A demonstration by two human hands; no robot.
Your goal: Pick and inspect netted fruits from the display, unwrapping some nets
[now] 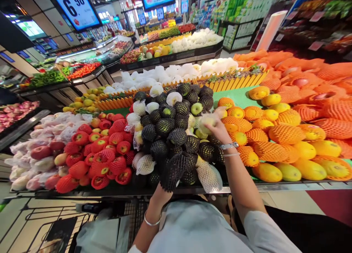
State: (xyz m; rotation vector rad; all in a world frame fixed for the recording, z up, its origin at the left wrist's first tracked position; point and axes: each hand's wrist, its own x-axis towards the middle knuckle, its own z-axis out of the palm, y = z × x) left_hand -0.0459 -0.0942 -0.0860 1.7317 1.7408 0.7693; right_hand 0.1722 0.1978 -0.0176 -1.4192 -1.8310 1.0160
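Note:
My right hand [218,125] reaches over the fruit display, its fingers closed around a pale fruit [206,123] that is slightly blurred. Nearby is a green fruit [197,108] resting in a black foam net. Low at the display's front edge, my left hand [162,195] is mostly covered by a black foam net [173,174] that it appears to grip from below. Its fingers are hidden, and whether fruit fills that net I cannot tell. Around both hands lie several dark-netted fruits [177,136]. A large white-netted fruit [209,176] lies at the front edge between my arms.
Red-netted apples [103,156] are heaped on the left, orange-netted papayas [271,150] on the right. A yellow fence divider [233,80] runs behind, with white-netted fruit [165,75] beyond. A shopping cart [35,212] stands at lower left.

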